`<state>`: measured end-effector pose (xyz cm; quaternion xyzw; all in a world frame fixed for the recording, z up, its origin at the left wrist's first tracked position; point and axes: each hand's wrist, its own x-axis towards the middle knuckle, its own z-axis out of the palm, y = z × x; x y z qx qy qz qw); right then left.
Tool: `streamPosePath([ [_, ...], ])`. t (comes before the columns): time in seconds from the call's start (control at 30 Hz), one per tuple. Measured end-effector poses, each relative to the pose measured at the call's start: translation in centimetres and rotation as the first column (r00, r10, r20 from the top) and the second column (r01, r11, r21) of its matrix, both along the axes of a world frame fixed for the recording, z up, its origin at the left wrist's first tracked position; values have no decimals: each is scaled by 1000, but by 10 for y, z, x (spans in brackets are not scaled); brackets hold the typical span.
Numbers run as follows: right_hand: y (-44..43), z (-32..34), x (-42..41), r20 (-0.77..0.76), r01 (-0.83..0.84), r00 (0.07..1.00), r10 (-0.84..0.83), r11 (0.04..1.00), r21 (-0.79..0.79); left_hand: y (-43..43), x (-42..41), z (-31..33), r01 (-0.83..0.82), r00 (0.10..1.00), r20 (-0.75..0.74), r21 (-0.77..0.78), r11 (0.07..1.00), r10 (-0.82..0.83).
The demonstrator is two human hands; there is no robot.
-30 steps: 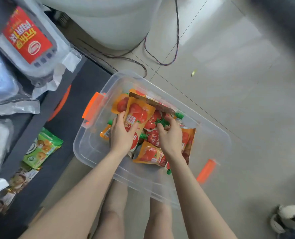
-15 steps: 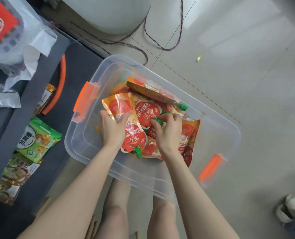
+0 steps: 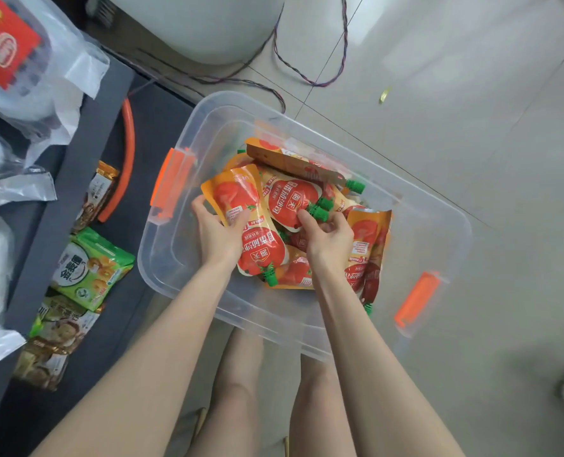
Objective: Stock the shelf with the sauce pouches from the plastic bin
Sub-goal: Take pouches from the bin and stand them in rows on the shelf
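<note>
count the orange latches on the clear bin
2. One orange latch sits on the plastic bin end beside the shelf; the other latch is on the opposite end. None looks hidden.

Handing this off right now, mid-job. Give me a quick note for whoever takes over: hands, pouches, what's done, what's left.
Left hand grips an orange-backed pouch inside the plastic bin.
Right hand pinches the green cap of a red-fronted pouch beside it.
The other sauce pouches lie heaped in the bin, which sits on the floor next to the shelf.
Done: no sauce pouch shows on the visible part of the shelf, only snack packets.
Left: lift out the held pouches, shelve them, then likely repeat for the heap.
</note>
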<state>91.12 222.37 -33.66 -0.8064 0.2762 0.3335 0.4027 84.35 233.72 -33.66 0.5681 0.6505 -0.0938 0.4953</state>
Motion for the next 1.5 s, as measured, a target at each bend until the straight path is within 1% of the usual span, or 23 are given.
streamPosePath([
  [0.07,-11,5,-4,24,51,998,-51,998,27,1,0,-2,-14,1000,4,-17,1000,14],
  [0.13,-21,6,-8,8,163,986,-165,982,99,3,-3,-5,-74,997,25,-70,995,75],
  [0.2,-32,9,-9,-37,356,934,-355,918,173,0,-4,-3,-89,996,11,-114,989,91],
  [0.27,-40,11,-8,-67,515,855,-514,829,218,-6,-5,-3,-89,996,13,-151,985,92],
  [0.3,-41,13,-8,-94,566,823,-560,791,233,-10,-5,-2,-96,995,23,-169,981,101],
  [0.37,-36,12,-8,-177,615,788,-589,742,268,-16,-5,-3,-114,991,43,-180,977,124],
  [0.47,-17,12,-4,-278,607,793,-542,736,300,-17,-7,-5,-125,987,76,-174,977,140],
  [0.53,-12,13,2,-281,616,787,-549,730,297,-16,-8,-5,-101,989,86,-171,980,117],
  [0.63,-19,20,4,-283,666,744,-605,645,374,-17,-8,-4,-56,994,86,-153,987,70],
  [0.67,-24,23,2,-279,666,744,-607,634,394,-17,-8,-4,-55,994,89,-144,988,68],
  [0.77,-42,32,-6,-243,632,772,-588,665,397,-19,-10,-1,-61,992,104,-138,989,76],
  [0.93,-57,47,-2,-186,613,778,-600,660,435,-19,-13,17,-78,979,176,-144,986,103],
  [1.0,-62,56,-1,-163,583,800,-578,682,441,-15,-15,26,-46,979,193,-141,989,73],
  [1.13,-70,73,-3,-147,521,844,-515,726,449,-13,-14,45,73,973,229,-172,982,-32],
  [1.23,-71,85,-6,-139,473,876,-462,765,437,-13,-13,64,93,968,247,-194,977,-43],
  [1.33,-70,100,-8,-124,396,916,-381,809,434,-14,-17,84,47,960,279,-218,975,16],
  [1.43,-69,118,-7,-110,334,941,-319,838,430,-14,-22,107,-112,931,325,-188,976,169],
  [1.5,-68,134,-8,-112,298,954,-278,843,448,-17,-26,127,-231,881,380,-172,958,281],
])
